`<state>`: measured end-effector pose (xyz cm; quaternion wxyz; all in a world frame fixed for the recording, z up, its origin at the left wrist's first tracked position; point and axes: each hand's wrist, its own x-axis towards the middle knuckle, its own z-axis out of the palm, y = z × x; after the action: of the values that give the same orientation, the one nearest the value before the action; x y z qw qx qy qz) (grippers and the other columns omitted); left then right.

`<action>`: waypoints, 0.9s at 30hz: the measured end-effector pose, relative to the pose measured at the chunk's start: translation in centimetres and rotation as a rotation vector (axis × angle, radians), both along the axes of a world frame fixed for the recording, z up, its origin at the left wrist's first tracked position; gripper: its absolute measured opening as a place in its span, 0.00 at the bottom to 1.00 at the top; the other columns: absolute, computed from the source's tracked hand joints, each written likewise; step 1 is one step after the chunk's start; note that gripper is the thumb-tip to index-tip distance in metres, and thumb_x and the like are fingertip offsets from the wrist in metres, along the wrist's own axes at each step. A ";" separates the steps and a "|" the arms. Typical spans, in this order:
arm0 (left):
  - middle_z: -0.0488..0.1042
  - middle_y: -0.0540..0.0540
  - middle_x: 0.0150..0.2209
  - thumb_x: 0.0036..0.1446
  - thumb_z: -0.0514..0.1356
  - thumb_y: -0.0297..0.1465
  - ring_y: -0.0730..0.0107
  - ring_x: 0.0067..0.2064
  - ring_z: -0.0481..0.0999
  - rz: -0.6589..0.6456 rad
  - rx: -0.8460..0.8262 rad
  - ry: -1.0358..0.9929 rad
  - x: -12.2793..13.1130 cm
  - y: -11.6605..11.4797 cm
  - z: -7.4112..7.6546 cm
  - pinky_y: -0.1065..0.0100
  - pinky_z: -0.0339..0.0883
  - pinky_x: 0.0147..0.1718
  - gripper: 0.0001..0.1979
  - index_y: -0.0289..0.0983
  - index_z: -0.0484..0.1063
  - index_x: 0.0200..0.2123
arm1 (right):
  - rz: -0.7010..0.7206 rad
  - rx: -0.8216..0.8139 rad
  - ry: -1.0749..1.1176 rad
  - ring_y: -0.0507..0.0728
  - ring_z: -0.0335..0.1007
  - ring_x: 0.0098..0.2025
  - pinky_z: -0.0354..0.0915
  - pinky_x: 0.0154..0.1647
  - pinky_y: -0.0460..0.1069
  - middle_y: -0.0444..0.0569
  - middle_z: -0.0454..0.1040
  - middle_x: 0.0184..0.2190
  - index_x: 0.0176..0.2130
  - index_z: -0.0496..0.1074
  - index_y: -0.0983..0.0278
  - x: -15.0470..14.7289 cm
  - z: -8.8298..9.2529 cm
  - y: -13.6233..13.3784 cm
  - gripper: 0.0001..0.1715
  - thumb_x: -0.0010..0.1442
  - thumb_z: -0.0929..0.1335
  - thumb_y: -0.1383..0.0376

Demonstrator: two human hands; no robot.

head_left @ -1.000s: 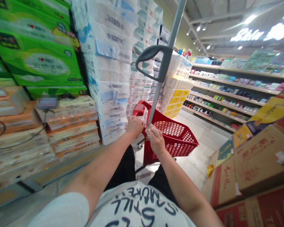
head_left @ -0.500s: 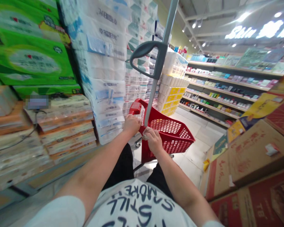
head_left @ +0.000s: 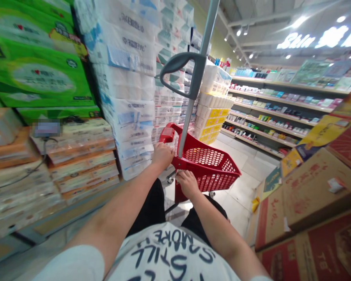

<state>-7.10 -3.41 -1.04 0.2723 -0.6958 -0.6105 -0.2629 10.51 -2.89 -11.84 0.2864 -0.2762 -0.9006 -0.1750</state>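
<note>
A red plastic shopping basket [head_left: 222,162] on wheels, with a grid of holes in its sides, stands in front of my knees. From it rises a metal pole with a grey loop handle [head_left: 178,74]. My left hand [head_left: 163,155] is closed on the basket's near top edge, left of the pole. Lower and to the right, my right hand [head_left: 188,183] presses against the basket's back panel. Its fingers are bent over a crumpled whitish wipe, mostly hidden under them.
Stacks of wrapped toilet paper [head_left: 131,86] rise on the left, beside green tissue packs [head_left: 41,74] and orange-white packs [head_left: 84,156]. Cardboard boxes [head_left: 318,187] line the right. Shelves of small goods [head_left: 275,105] stand beyond the tiled floor [head_left: 242,199].
My right hand has slid down the basket's back panel, away from the top edge near the pole, and the wipe now shows less. My left hand stays in place.
</note>
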 end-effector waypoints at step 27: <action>0.77 0.40 0.26 0.66 0.43 0.37 0.58 0.36 0.69 -0.047 -0.021 -0.059 0.0 0.0 -0.1 0.51 0.53 0.45 0.28 0.36 0.78 0.25 | -0.029 -0.063 -0.150 0.59 0.62 0.47 0.59 0.48 0.53 0.53 0.73 0.46 0.52 0.71 0.63 -1.1 -2.5 -0.2 0.17 0.67 0.60 0.69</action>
<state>-7.09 -3.37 -1.11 0.2405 -0.7046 -0.6045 -0.2833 9.41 -3.08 -14.33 0.2068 -0.2844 -0.9204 -0.1707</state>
